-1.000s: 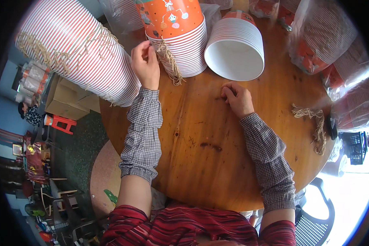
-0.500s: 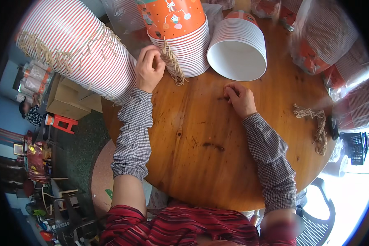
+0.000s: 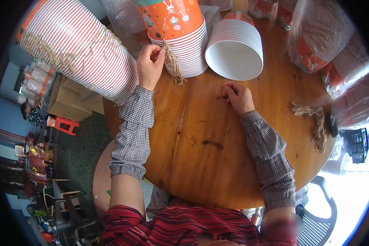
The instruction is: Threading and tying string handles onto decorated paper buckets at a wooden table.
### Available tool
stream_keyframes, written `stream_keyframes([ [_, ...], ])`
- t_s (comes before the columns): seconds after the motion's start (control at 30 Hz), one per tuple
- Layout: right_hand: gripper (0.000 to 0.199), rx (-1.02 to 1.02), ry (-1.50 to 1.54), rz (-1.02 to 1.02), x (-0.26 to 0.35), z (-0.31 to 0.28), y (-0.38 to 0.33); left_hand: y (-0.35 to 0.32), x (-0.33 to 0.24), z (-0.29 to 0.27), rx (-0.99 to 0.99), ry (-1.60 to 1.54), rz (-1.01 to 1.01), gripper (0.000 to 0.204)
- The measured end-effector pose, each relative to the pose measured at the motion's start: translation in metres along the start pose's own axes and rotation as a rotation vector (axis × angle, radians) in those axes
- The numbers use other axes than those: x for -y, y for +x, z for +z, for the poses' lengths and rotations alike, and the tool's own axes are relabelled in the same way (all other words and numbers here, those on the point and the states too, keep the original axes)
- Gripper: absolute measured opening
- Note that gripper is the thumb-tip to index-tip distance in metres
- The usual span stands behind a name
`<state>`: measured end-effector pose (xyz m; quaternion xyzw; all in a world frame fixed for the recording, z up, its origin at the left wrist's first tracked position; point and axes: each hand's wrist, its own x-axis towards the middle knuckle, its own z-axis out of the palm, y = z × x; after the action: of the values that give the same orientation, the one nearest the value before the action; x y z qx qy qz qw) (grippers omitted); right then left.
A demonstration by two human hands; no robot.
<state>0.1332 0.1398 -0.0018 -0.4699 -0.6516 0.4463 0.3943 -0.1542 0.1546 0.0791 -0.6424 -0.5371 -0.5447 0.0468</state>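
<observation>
My left hand (image 3: 150,67) is closed in a pinch at the top of a bundle of tan twine strands (image 3: 174,69). The bundle hangs down the side of an upright stack of white paper buckets (image 3: 194,53), topped by an orange printed one (image 3: 172,20). My right hand (image 3: 240,98) rests on the table with fingers curled together; whether they hold anything is hidden. Just beyond it, a second stack of buckets lies tipped, the white inside of its front bucket (image 3: 233,60) toward me. A long leaning bucket stack (image 3: 82,45) at the left carries more twine (image 3: 49,51).
The round wooden table (image 3: 188,164) fills the middle. Loose twine (image 3: 320,127) lies near its right edge beside a dark object (image 3: 333,125). Plastic-wrapped bucket stacks (image 3: 322,37) line the far right. Left of the table are cardboard boxes (image 3: 71,98) and a red stool (image 3: 65,125).
My left fingertips have moved slightly and now pinch at the top of the twine bundle. My right hand stays curled in nearly the same place. The view has shifted a little.
</observation>
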Motion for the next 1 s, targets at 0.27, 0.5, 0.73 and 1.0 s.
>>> stream_keyframes([
  [0.27, 0.017, 0.0, 0.04, 0.023, -0.002, -0.004, 0.0, 0.0, 0.0, -0.019, 0.346, -0.42, -0.159, 0.011],
  [0.5, 0.015, 0.022, 0.037, 0.034, 0.004, -0.003, 0.0, 0.001, -0.015, -0.022, 0.082, -0.462, -0.287, 0.018],
  [0.73, 0.019, 0.003, 0.0, 0.009, 0.0, -0.003, 0.0, 0.009, -0.034, 0.001, -0.07, 0.006, 0.054, 0.017],
  [1.0, 0.016, 0.02, 0.002, 0.004, 0.001, -0.003, 0.0, 0.02, -0.01, -0.023, -0.027, 0.11, 0.074, 0.009],
])
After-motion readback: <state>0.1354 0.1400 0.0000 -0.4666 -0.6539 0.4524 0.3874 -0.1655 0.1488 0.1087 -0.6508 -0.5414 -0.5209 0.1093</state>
